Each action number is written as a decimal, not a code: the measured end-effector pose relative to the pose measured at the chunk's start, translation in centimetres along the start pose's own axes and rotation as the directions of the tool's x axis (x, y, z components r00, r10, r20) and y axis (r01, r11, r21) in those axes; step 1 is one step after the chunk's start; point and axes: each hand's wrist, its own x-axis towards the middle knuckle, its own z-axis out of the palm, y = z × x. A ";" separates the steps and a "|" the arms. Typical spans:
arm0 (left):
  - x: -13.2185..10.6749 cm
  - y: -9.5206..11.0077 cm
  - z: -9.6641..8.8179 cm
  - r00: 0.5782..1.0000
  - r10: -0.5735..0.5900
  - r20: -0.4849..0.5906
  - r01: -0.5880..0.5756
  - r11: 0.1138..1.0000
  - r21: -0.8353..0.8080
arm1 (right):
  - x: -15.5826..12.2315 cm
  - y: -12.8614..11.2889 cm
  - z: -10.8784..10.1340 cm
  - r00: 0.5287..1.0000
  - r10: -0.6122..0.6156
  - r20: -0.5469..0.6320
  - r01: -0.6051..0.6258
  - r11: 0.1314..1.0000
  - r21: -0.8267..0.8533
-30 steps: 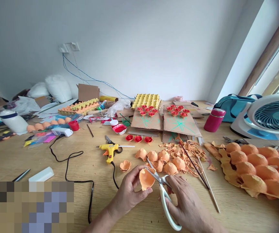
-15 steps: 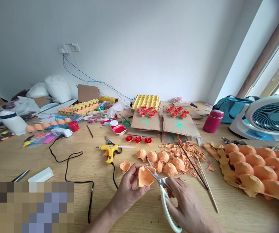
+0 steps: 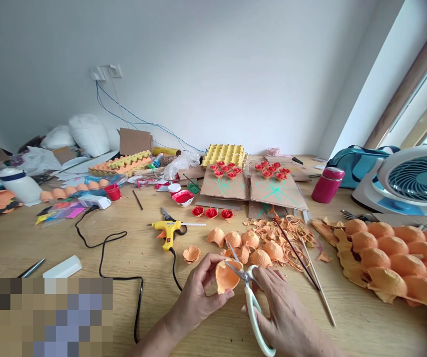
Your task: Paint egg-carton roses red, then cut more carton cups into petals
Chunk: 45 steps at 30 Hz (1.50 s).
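My left hand (image 3: 202, 292) pinches an orange egg-carton cup (image 3: 227, 278) by its side, with the hollow facing me. White-handled scissors (image 3: 255, 317) are in my right hand (image 3: 286, 310), fingers through the handles. Their blades are parted at the cup's upper right rim, one over the hollow and one behind. Just beyond lie several loose carton cups (image 3: 261, 258) and a heap of orange scraps (image 3: 286, 233). Left of them a cup cut into petals (image 3: 191, 254) rests on the table.
A yellow glue gun (image 3: 168, 233) with a black cord lies left of my hands. Red paper flowers (image 3: 211, 213) sit behind it, near cardboard panels (image 3: 277, 191). On the right are a large egg tray (image 3: 392, 265), thin sticks (image 3: 319, 285), a pink flask (image 3: 327, 186) and a fan (image 3: 421, 178).
My left hand has turned the cup and moved it slightly right and nearer. The scissor blades have opened wider around its rim.
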 end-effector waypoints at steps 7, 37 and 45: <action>0.3 0.7 0.1 0.998 -0.057 -0.002 0.057 0.997 -0.054 | -0.2 -0.1 -0.3 1.000 0.011 -0.011 -0.010 0.999 0.034; 0.5 0.8 0.0 0.999 -0.051 0.019 0.053 0.987 -0.153 | 0.0 -0.3 -0.5 1.000 0.019 -0.024 -0.019 1.000 0.007; 0.9 1.7 0.1 0.994 -0.107 -0.016 0.102 0.975 -0.200 | -0.1 -0.4 -0.2 0.993 0.107 0.040 -0.109 0.993 0.039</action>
